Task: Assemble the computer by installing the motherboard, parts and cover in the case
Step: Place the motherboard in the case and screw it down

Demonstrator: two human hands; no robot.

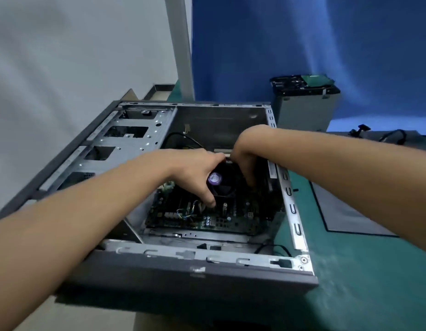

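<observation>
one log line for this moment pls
stage: motherboard inside open case | left hand: grips cooler fan | right hand: fingers down at fan's right edge, grip unclear

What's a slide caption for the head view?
Left hand grips the cooler fan, right hand reaches beside it, inside the open case.

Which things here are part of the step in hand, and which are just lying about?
In hand: case, motherboard, cooler fan, left hand gripping the fan, right hand at its other side.
Lying about: grey metal box behind the case, black cables and grey mat at right.
</observation>
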